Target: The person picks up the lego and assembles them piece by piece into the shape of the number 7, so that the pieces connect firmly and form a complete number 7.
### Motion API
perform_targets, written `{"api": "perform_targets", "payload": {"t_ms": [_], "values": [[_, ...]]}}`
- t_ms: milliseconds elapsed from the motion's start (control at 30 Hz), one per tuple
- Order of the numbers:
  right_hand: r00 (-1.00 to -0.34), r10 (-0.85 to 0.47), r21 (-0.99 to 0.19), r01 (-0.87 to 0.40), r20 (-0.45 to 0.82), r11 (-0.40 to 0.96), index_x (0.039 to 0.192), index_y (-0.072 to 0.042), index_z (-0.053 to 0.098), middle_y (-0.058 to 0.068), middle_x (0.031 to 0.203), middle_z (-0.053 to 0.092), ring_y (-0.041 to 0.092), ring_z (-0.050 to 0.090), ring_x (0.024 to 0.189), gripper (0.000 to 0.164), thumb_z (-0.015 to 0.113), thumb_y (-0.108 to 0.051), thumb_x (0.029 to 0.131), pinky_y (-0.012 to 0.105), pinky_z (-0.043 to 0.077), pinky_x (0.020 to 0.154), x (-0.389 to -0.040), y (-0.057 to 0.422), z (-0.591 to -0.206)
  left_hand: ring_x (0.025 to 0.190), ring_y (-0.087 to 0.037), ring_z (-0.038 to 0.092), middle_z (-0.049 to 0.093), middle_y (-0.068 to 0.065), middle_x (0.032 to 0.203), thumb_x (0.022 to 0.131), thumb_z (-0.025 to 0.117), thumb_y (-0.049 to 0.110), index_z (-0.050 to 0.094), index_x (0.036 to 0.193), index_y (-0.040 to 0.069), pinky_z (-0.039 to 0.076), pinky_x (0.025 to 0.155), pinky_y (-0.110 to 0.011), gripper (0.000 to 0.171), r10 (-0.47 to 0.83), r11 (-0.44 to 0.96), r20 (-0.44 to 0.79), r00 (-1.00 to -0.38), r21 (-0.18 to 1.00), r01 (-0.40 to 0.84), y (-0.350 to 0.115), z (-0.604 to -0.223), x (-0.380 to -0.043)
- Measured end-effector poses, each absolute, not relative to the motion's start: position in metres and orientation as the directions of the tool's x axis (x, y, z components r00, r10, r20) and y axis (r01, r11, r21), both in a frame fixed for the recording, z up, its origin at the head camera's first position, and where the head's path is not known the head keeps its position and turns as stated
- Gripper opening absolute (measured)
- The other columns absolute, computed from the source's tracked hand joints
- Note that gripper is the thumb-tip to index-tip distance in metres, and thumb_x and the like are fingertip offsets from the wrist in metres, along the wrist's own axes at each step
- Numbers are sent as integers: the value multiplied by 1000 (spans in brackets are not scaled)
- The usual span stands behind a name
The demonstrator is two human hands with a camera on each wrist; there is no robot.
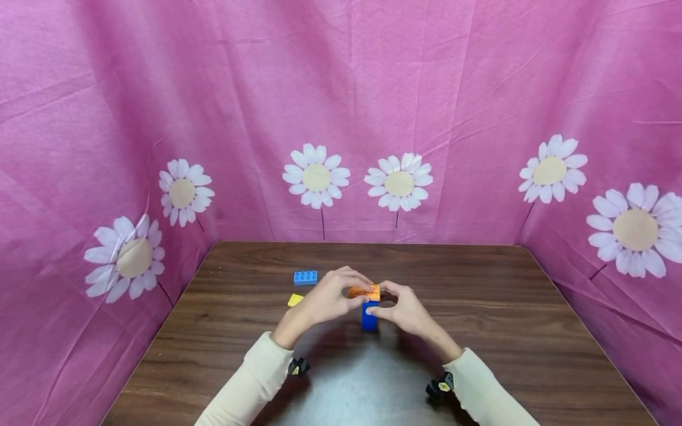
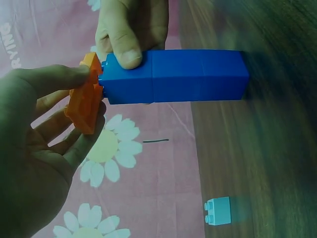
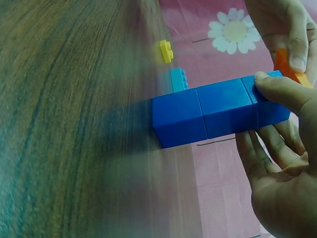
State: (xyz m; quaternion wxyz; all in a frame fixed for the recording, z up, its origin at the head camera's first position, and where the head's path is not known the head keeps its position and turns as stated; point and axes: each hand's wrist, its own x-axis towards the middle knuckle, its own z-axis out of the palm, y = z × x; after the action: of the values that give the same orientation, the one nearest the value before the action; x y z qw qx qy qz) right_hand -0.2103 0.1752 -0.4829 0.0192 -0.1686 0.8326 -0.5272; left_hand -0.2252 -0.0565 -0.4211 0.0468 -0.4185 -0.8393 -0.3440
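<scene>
A tower of three dark blue bricks (image 2: 178,77) stands upright on the wooden table (image 1: 479,331). Near its top, my right hand (image 1: 407,310) grips it, the thumb on the near face and the fingers behind. My left hand (image 1: 335,296) pinches a flat orange brick (image 2: 88,99) between thumb and fingers. The orange brick lies slightly tilted over the top studs of the tower, with some studs showing beside it in the left wrist view. In the right wrist view, the orange brick (image 3: 285,64) is partly covered by fingers.
A light blue brick (image 1: 305,277) with studs up lies left of the hands, toward the back. Closer to the left wrist is a small yellow brick (image 1: 295,300), partly hidden by the hand. A pink curtain (image 1: 341,89) with white flowers surrounds the table's back and sides.
</scene>
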Motion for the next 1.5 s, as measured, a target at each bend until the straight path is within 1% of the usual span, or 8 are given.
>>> {"api": "perform_targets", "payload": {"t_ms": [133, 200, 367, 600, 833, 1100, 1233, 1500], "values": [[-940, -308, -890, -259, 144, 376, 120, -11, 74, 6, 116, 77, 24, 70, 111, 36, 88, -21, 89, 56, 58, 101, -210, 175, -484, 118, -17, 66, 78, 0, 122, 97, 79, 16, 83, 116, 14, 52, 102, -43, 20, 673, 450, 329, -662, 528, 720, -56, -425, -225], [-939, -313, -894, -259, 144, 367, 120, -11, 74, 7, 115, 77, 24, 71, 110, 35, 88, -20, 89, 56, 58, 101, -210, 175, -484, 118, -16, 65, 78, 0, 122, 97, 79, 17, 83, 116, 14, 50, 103, -45, 19, 674, 461, 317, -667, 526, 715, -56, -426, -226], [-937, -318, -898, -261, 147, 355, 120, -10, 74, 7, 114, 77, 24, 71, 110, 35, 88, -18, 89, 54, 59, 100, -211, 175, -485, 117, -17, 66, 78, -1, 121, 97, 80, 15, 83, 115, 13, 55, 97, -39, 19, 677, 461, 318, -664, 520, 719, -56, -428, -228], [-934, -324, -899, -265, 149, 350, 119, -10, 74, 7, 114, 77, 23, 70, 109, 33, 87, -19, 90, 52, 59, 100, -213, 176, -485, 116, -18, 66, 77, -2, 122, 96, 81, 15, 83, 114, 12, 54, 98, -40, 18, 681, 464, 317, -660, 512, 723, -55, -426, -227], [-935, -324, -897, -265, 148, 355, 120, -10, 74, 7, 114, 77, 23, 70, 109, 34, 87, -21, 90, 50, 60, 99, -213, 178, -485, 114, -17, 65, 77, -2, 119, 95, 81, 15, 83, 113, 11, 57, 93, -31, 18, 680, 464, 312, -664, 518, 719, -53, -426, -226], [-931, -329, -895, -276, 158, 351, 117, -10, 75, 7, 112, 77, 23, 71, 108, 32, 88, -19, 89, 55, 59, 100, -213, 177, -488, 110, -16, 64, 77, -2, 117, 94, 82, 15, 84, 111, 11, 57, 88, -25, 17, 697, 470, 303, -649, 490, 734, -52, -426, -227], [-933, -325, -894, -271, 154, 356, 116, -10, 75, 6, 111, 77, 22, 71, 107, 32, 88, -19, 89, 51, 60, 98, -213, 178, -487, 108, -16, 63, 77, -1, 115, 95, 81, 13, 84, 109, 11, 56, 85, -23, 15, 709, 460, 298, -640, 493, 739, -52, -425, -227], [-933, -327, -890, -271, 150, 367, 118, -11, 75, 6, 112, 77, 21, 71, 107, 34, 88, -22, 89, 35, 61, 93, -215, 177, -487, 107, -13, 61, 76, 1, 115, 96, 81, 15, 84, 108, 12, 56, 86, -23, 13, 709, 464, 285, -644, 500, 732, -54, -425, -229]]}}
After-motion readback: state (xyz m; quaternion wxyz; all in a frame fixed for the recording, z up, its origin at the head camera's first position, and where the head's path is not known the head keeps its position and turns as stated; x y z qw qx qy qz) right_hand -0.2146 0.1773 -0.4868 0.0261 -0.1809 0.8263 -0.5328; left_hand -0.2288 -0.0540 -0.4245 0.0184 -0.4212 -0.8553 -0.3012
